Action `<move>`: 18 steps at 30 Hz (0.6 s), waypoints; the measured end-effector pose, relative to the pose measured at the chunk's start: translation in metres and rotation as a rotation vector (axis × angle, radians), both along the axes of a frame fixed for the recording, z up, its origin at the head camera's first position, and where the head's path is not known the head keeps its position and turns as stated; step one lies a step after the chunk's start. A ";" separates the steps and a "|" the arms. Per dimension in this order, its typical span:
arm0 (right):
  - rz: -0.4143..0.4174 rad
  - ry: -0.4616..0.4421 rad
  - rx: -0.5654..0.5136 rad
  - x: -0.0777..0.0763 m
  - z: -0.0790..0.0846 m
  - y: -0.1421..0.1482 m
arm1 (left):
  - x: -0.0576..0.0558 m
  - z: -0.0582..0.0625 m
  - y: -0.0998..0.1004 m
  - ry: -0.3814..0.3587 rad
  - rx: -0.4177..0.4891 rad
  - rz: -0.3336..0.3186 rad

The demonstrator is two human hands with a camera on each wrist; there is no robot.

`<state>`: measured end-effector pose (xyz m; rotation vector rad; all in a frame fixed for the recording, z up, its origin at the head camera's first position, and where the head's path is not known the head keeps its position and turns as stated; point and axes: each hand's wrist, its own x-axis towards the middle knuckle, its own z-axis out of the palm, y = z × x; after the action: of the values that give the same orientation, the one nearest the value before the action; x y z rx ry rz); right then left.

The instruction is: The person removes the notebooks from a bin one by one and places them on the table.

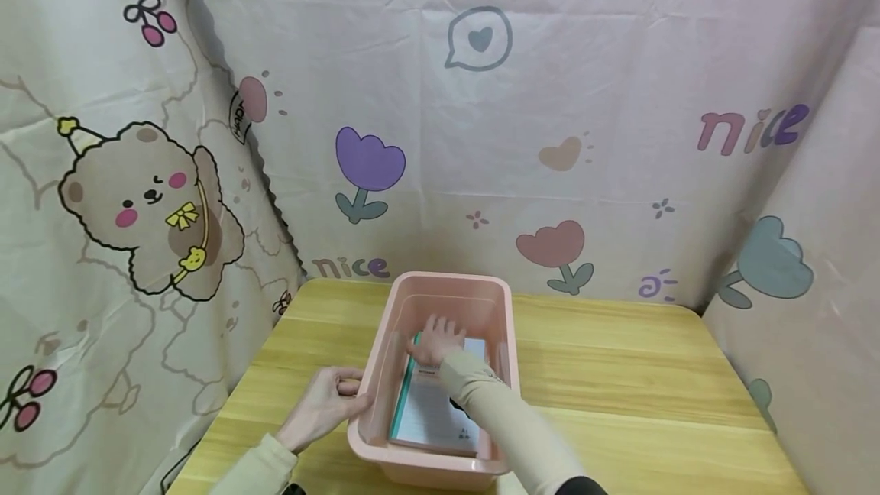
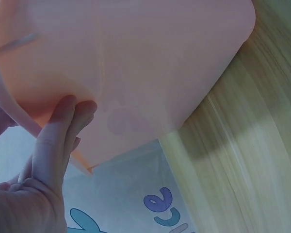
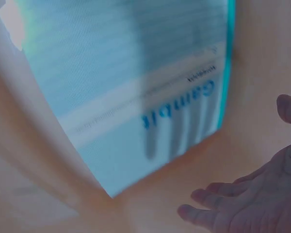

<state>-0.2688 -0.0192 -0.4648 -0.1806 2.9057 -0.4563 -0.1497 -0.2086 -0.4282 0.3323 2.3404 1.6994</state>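
A pink plastic bin [image 1: 426,461] stands upright on the table. Flat on its floor lies a book [image 1: 431,412] with a pale cover, a teal edge and blue lettering that reads "Gambit". My left hand [image 1: 326,403] holds the bin's left rim, thumb on top; the left wrist view shows the fingers [image 2: 56,131] against the outer wall under the rim. Inside the bin, my right hand [image 1: 438,341] is over the far part of the book, fingers spread. In the right wrist view the right hand [image 3: 252,194] is apart from the book and holds nothing.
The wooden table [image 1: 632,373] extends to both sides of the bin. A printed cloth [image 1: 474,136] hangs behind it, with more cloth [image 1: 137,212] along the left and right sides.
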 end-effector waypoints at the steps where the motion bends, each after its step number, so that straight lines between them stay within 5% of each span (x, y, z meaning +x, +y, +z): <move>1: 0.003 -0.012 -0.001 0.002 0.001 -0.001 | 0.000 0.000 0.000 0.000 0.003 -0.001; 11: 0.011 -0.054 -0.020 0.000 -0.043 0.003 | 0.000 0.000 0.001 -0.005 0.018 -0.002; 18: 0.044 -0.044 0.078 -0.006 -0.065 0.005 | 0.000 0.000 0.001 -0.019 0.011 0.014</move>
<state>-0.2750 -0.0140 -0.5293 -0.2198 2.8642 -0.3352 -0.1500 -0.2075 -0.4283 0.3011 2.3261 1.7152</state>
